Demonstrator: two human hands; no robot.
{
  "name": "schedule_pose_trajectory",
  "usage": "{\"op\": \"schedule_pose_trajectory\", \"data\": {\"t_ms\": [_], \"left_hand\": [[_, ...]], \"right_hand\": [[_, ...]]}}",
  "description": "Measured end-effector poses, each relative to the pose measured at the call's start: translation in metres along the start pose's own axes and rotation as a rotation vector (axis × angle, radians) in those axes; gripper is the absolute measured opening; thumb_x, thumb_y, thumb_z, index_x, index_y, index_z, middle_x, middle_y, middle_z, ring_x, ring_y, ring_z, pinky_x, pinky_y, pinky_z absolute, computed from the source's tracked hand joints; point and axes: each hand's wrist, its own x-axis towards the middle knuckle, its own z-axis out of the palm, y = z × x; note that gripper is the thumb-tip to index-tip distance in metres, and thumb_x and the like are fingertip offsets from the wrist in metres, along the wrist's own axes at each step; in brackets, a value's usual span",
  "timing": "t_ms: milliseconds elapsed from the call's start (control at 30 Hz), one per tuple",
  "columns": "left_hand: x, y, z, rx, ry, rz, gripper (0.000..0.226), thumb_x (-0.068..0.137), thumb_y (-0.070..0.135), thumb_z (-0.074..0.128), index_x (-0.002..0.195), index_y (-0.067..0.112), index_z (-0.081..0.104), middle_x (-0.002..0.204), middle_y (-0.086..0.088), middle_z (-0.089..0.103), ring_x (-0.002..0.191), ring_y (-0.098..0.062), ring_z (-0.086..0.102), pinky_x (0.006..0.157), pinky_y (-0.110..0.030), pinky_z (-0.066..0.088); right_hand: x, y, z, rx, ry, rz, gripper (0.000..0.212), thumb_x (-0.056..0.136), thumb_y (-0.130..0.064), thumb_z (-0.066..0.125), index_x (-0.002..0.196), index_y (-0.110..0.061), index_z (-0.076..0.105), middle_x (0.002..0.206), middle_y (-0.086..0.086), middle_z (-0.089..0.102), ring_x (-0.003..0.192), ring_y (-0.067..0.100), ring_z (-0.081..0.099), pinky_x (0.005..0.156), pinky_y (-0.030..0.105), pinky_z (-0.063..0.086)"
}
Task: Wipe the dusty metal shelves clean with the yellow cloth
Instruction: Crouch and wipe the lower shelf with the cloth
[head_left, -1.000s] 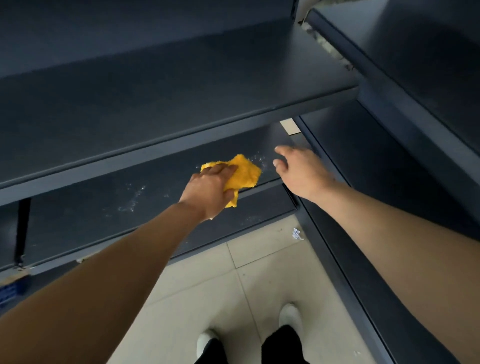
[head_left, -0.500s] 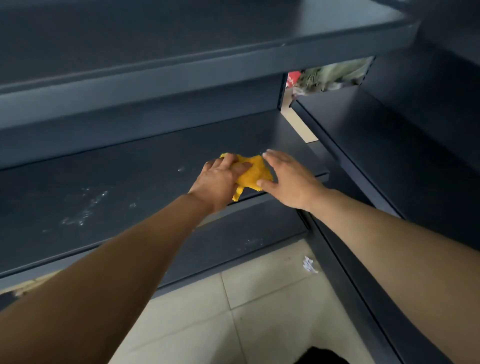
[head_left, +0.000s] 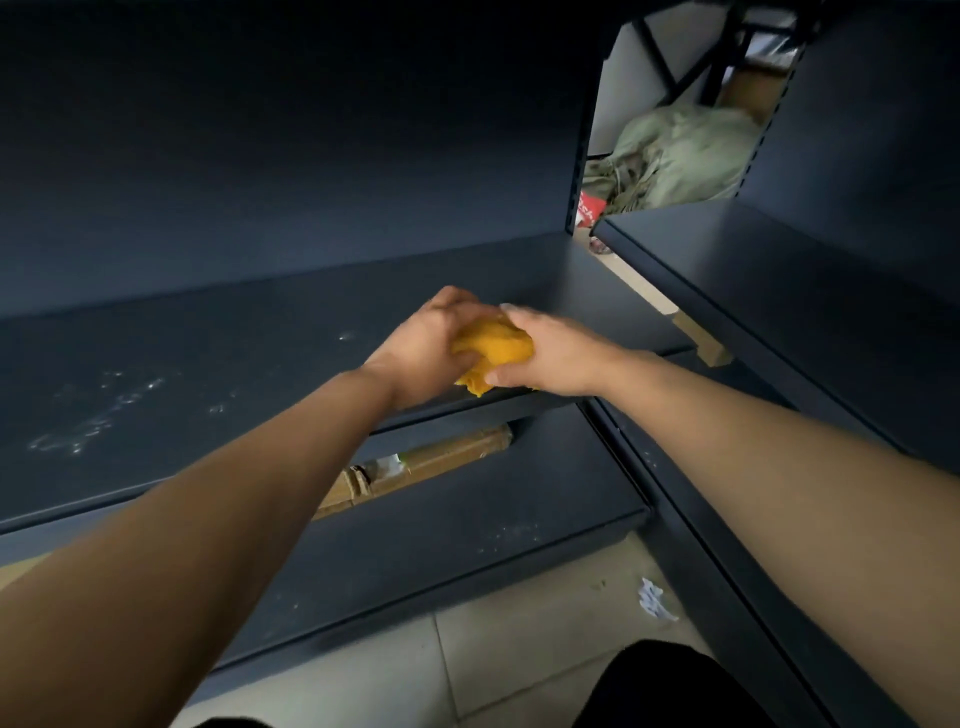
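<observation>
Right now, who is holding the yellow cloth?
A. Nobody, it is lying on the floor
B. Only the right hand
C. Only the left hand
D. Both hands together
D: the left hand and the right hand both grip the bunched yellow cloth from either side, over the front edge of the shelf.

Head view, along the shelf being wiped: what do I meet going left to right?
dust marks → left hand → yellow cloth → right hand → beige block
</observation>
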Motion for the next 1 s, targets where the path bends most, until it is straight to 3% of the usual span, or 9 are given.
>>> {"op": "schedule_pose_trajectory", "data": {"t_ms": [67,133,233,300,400,500,600,867,1000], "left_hand": [[-0.008,-0.007,-0.005,0.007,0.095,-0.052,0.048,0.089,0.005,0.051,0.134,0.018,0.049,0.137,-0.003,0.041,0.124,-0.019,0.046,0.101,-0.019,0.032],[-0.014,-0.013,-0.008,0.056,0.142,-0.149,0.045,0.092,0.007,0.047,0.137,0.014,0.045,0.139,-0.006,0.04,0.124,-0.023,0.046,0.101,-0.023,0.034],[-0.015,-0.014,-0.007,0.121,0.081,-0.264,0.046,0.095,0.013,0.045,0.14,0.012,0.039,0.143,-0.009,0.037,0.125,-0.03,0.046,0.102,-0.033,0.036],[-0.013,-0.008,-0.003,0.129,0.006,-0.308,0.051,0.095,0.024,0.049,0.142,0.013,0.034,0.145,-0.01,0.036,0.128,-0.031,0.043,0.105,-0.037,0.036],[-0.008,0.002,0.007,0.139,-0.129,-0.326,0.06,0.092,0.04,0.053,0.142,0.014,0.035,0.146,-0.009,0.037,0.131,-0.029,0.041,0.108,-0.037,0.034],[-0.006,0.004,0.013,0.183,-0.203,-0.331,0.06,0.092,0.045,0.051,0.142,0.015,0.036,0.144,-0.008,0.041,0.13,-0.027,0.041,0.113,-0.038,0.028],[-0.007,0.004,0.01,0.163,-0.197,-0.34,0.061,0.091,0.046,0.051,0.142,0.017,0.036,0.145,-0.006,0.04,0.132,-0.025,0.039,0.116,-0.04,0.021],[-0.01,-0.008,0.008,0.31,-0.148,-0.438,0.093,0.076,0.063,0.059,0.147,0.015,0.022,0.15,-0.007,0.033,0.139,-0.025,0.028,0.117,-0.047,0.01],[-0.012,-0.005,0.003,0.31,-0.204,-0.455,0.094,0.079,0.063,0.056,0.148,0.014,0.016,0.153,-0.008,0.028,0.142,-0.026,0.023,0.117,-0.048,0.007]], "right_hand": [[0.011,-0.007,0.009,-0.083,0.012,-0.008,0.091,0.077,-0.058,0.065,0.15,-0.025,0.021,0.154,0.001,0.03,0.14,0.023,0.029,0.115,0.038,0.025],[0.019,-0.013,0.018,-0.145,0.051,0.025,0.077,0.082,-0.058,0.06,0.146,-0.028,0.031,0.147,0.005,0.041,0.134,0.029,0.039,0.109,0.042,0.032],[0.025,-0.016,0.022,-0.204,0.166,0.045,0.045,0.089,-0.043,0.057,0.127,-0.019,0.051,0.124,0.012,0.06,0.111,0.035,0.055,0.089,0.038,0.046],[0.023,-0.01,0.014,-0.196,0.267,0.094,0.035,0.092,-0.035,0.056,0.119,-0.014,0.052,0.117,0.015,0.062,0.106,0.036,0.057,0.083,0.038,0.047],[0.015,0.016,-0.005,-0.122,0.392,0.249,0.04,0.095,-0.032,0.051,0.129,-0.011,0.046,0.125,0.016,0.058,0.115,0.036,0.055,0.09,0.04,0.045],[0.009,0.05,-0.012,-0.125,0.356,0.384,0.048,0.097,-0.034,0.047,0.137,-0.009,0.041,0.134,0.016,0.052,0.124,0.035,0.047,0.099,0.04,0.039],[0.013,0.05,-0.003,-0.074,0.317,0.429,0.048,0.098,-0.038,0.044,0.134,-0.007,0.045,0.13,0.017,0.055,0.12,0.035,0.05,0.095,0.037,0.041],[0.033,-0.026,0.04,-0.108,0.299,0.211,0.045,0.097,-0.039,0.045,0.128,-0.007,0.052,0.129,0.014,0.058,0.121,0.033,0.05,0.1,0.035,0.039],[0.031,-0.01,0.028,-0.102,0.279,0.224,0.043,0.096,-0.04,0.046,0.126,-0.01,0.051,0.128,0.015,0.057,0.12,0.035,0.05,0.096,0.037,0.041]]}}
